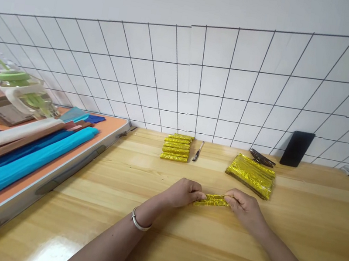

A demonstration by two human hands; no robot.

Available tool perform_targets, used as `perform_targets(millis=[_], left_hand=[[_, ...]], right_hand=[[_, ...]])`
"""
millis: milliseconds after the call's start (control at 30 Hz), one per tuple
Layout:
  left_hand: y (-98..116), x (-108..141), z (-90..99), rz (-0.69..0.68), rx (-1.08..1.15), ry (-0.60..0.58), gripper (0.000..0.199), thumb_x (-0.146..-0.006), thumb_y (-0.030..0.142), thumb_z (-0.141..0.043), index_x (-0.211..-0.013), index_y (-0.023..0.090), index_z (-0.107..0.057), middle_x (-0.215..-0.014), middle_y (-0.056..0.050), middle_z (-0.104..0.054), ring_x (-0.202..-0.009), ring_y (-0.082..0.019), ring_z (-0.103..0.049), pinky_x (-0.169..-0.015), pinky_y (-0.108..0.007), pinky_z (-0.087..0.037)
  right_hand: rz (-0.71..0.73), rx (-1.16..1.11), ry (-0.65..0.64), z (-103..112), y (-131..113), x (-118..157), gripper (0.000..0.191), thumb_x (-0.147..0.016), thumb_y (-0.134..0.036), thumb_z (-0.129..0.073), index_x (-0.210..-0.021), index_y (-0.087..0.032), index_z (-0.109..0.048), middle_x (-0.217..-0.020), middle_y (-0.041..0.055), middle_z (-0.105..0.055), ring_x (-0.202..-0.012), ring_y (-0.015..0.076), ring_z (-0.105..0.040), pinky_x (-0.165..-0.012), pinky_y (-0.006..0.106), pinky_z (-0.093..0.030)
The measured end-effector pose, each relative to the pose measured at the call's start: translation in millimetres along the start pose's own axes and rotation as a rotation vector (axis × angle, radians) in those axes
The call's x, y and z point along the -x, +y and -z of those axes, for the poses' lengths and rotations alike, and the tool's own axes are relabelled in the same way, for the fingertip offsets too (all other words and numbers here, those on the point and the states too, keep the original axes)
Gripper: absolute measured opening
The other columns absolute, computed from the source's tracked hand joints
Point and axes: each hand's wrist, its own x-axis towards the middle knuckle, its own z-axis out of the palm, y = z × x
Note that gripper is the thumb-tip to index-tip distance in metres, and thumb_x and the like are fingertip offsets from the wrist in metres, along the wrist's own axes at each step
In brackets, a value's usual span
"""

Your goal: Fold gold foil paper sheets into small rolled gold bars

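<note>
A narrow strip of shiny gold foil (213, 200), creased along its length, stretches between my two hands just over the wooden table. My left hand (184, 192) pinches its left end, thumb on top. At the other end, the thumb and fingers of my right hand (242, 204) are closed on the foil. Beyond my left hand lies a row of several folded gold foil strips (176, 148), side by side. A stack of flat gold foil sheets (251, 175) rests beyond my right hand.
A pen-like tool (198, 151) lies beside the folded strips. Behind the foil stack are a dark hair clip (262, 158) and a black phone (297, 149) leaning on the tiled wall. At left, an orange-topped surface (56, 165) carries rolls of coloured paper (29, 169), a cardboard box (2, 110) and a green-lidded cup (14, 76).
</note>
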Motion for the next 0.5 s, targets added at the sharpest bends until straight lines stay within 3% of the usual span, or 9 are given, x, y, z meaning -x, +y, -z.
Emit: perform_targets(millis=[100,233,333,500], left_hand=[[-1.1,0.2,2.2,-0.019,-0.035,0.038,0.041,-0.085,0.048,-0.046,-0.064,0.014,-0.055,-0.057,0.004,-0.049,-0.055,-0.008,-0.043,-0.051,-0.017,-0.031],[-2.3,1.1,5.1,-0.049,0.067,-0.023,0.032,-0.088,0.039,-0.043,-0.078,0.015,-0.061,-0.068,0.002,-0.059,-0.061,-0.009,-0.049,-0.058,-0.017,-0.036],[-2.7,1.4,5.6,-0.041,0.078,0.004,0.028,-0.087,0.035,-0.044,-0.081,0.015,-0.062,-0.070,0.001,-0.062,-0.065,-0.010,-0.052,-0.062,-0.018,-0.038],[-7.2,-0.8,3.3,0.033,0.050,0.064,0.032,-0.088,0.040,-0.042,-0.078,0.015,-0.060,-0.061,0.002,-0.059,-0.054,-0.010,-0.052,-0.056,-0.019,-0.038]], right_hand=[[-0.005,0.002,0.013,0.0,0.2,-0.4,0.026,-0.088,-0.040,-0.043,-0.078,-0.022,-0.059,-0.063,-0.0028,-0.053,-0.057,0.0124,-0.047,-0.052,0.022,-0.036],[-0.006,0.008,0.047,0.3,-1.4,-0.3,0.026,-0.088,-0.040,-0.043,-0.078,-0.022,-0.059,-0.063,-0.0029,-0.054,-0.057,0.0129,-0.049,-0.053,0.023,-0.037],[-0.005,0.014,0.069,0.7,-1.4,0.3,0.026,-0.089,-0.039,-0.043,-0.079,-0.022,-0.059,-0.064,-0.0026,-0.054,-0.058,0.0132,-0.050,-0.054,0.023,-0.038],[-0.006,0.032,0.090,-0.1,1.5,0.9,0.025,-0.089,-0.039,-0.043,-0.082,-0.022,-0.059,-0.066,-0.0023,-0.056,-0.060,0.0136,-0.051,-0.056,0.024,-0.038]])
